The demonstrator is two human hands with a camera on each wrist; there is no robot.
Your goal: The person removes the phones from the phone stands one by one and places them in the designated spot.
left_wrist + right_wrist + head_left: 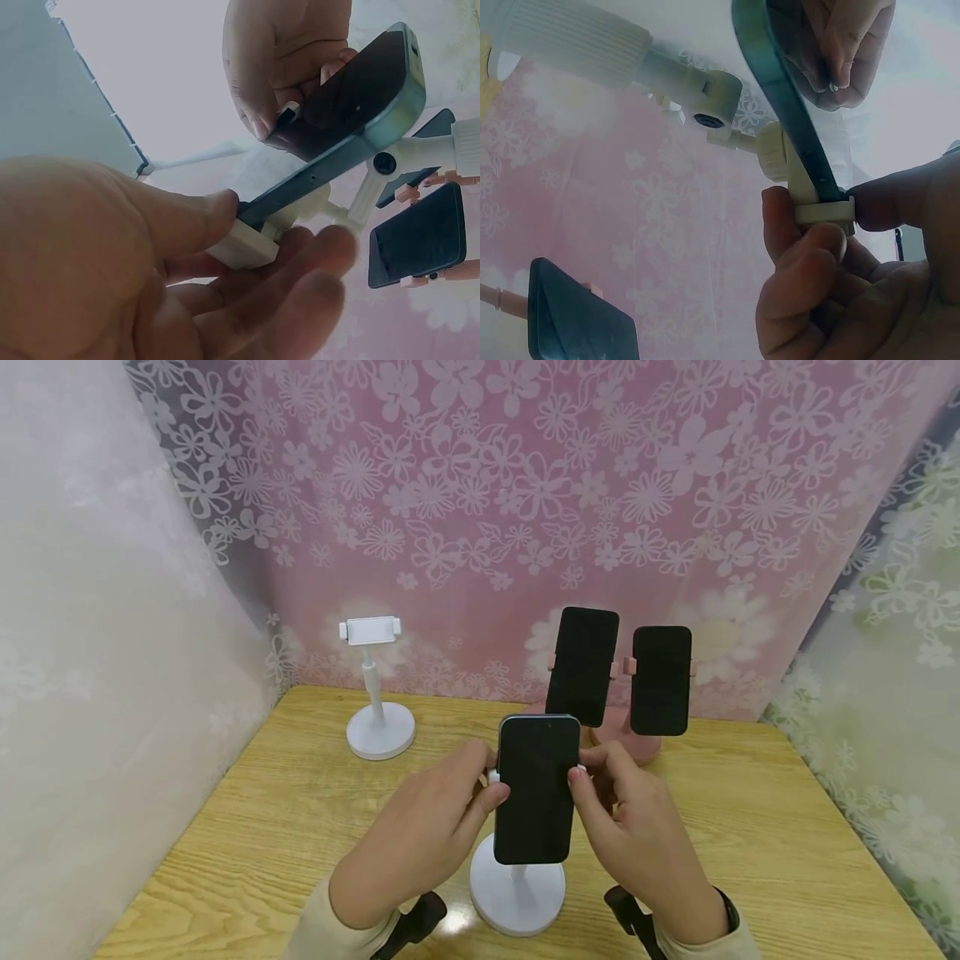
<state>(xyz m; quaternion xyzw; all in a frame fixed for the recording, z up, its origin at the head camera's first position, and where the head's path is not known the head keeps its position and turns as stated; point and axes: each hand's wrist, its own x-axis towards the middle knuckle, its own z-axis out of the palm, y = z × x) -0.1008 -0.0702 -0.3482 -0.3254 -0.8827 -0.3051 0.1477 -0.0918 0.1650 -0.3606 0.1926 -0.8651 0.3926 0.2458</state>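
Observation:
A smartphone (537, 793) with a dark screen sits upright in the clamp of a white phone stand (517, 897), tilted back a little. My left hand (431, 827) pinches the white clamp jaw on the phone's left edge between thumb and fingers; the left wrist view shows that clamp end (244, 246) against the phone's side. On the opposite edge, my right hand (637, 827) pinches the other clamp end (825, 214), its thumb at the phone's front and its fingers curled below. The stand's jointed neck (716, 101) shows behind the phone in the right wrist view.
A white phone stand (380, 731) with a bare holder stands at the back left of the wooden table (247, 827). Two dark phones, a larger one (583, 667) and a smaller one (661, 681), sit in pink stands at the back right. A floral curtain (480, 527) hangs behind.

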